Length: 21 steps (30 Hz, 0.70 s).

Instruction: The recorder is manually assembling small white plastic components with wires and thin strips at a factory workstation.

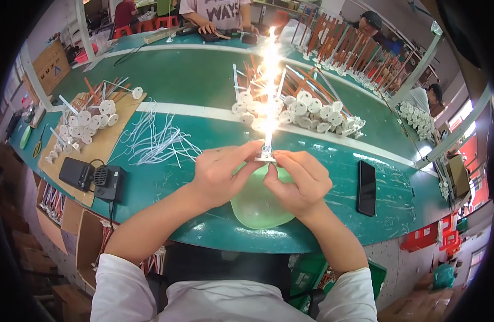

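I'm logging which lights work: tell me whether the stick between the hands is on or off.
On: the stick glows white above the fingers, its glare hiding part of the pile behind.

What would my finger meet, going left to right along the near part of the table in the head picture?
Black box, black device with a round grille, left hand, white disc, right hand, black phone.

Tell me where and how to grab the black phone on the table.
Probably best from above, across its two long edges near mid-length: the phone lies flat on the green table, slim and much longer than wide.
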{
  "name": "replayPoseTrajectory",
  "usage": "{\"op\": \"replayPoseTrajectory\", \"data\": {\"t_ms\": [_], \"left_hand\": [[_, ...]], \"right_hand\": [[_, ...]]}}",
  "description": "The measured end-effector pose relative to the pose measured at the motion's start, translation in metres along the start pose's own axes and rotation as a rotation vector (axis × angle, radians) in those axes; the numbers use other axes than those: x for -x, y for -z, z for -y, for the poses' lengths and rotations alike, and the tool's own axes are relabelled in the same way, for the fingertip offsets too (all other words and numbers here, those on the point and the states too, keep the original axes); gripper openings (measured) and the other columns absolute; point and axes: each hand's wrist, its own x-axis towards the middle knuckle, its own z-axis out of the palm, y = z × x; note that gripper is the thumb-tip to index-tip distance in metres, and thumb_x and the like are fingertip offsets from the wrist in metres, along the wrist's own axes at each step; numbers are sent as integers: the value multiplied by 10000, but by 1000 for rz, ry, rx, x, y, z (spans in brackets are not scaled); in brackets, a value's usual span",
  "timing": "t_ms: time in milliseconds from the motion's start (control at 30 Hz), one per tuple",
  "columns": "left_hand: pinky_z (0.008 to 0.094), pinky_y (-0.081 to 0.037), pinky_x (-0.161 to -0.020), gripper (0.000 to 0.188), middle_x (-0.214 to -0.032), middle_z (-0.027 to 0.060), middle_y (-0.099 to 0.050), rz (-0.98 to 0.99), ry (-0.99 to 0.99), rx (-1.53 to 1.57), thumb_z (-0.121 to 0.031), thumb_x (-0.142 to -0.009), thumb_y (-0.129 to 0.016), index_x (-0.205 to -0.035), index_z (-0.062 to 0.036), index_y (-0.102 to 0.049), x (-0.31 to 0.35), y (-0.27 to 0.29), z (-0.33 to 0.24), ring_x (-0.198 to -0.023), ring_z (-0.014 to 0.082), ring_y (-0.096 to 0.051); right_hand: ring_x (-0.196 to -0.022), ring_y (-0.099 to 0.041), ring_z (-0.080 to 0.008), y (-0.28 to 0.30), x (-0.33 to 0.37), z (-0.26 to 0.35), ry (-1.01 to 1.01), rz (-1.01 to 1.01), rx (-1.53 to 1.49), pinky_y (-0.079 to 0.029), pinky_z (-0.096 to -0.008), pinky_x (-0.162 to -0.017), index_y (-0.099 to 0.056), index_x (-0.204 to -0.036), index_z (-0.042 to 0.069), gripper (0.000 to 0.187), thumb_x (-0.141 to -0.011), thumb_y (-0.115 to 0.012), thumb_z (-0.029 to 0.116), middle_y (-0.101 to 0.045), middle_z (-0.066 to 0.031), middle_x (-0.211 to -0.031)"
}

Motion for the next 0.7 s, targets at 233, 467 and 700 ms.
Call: {"op": "replayPoseTrajectory", "data": {"t_ms": [233,467,700], "left_hand": [[279,-589,-661,307,-922,128,-759,2,77,41,-31,-785,-795,-1089,-28,-746,9,-5,12,-790,226,-757],[293,-577,-589,286,-945,135,-750,31,-39,-73,-3,-784,-778,-1068,-24,-751,6,-4,7,-755,237,-746],[371,-574,-674,512,-968,159,-735,185,152,103,-46,-856,-714,-1348,-38,-573,-3,-3,3,-791,326,-724]], "right_hand": [[-693,-700,-242,0,0,-8,-75,135,-78,-558,-297,-600,-719,-915,-12,215,-713,-771,-64,-735,-125,-877],[-712,-703,-241,-1,3,-1,-107,117,-40,-551,-295,-608,-727,-916,-18,193,-735,-759,-74,-739,-131,-869],[-707,-700,-236,-2,5,-8,-203,211,-120,-548,-304,-608,-735,-938,-5,171,-776,-731,-60,-740,-135,-877]]}}
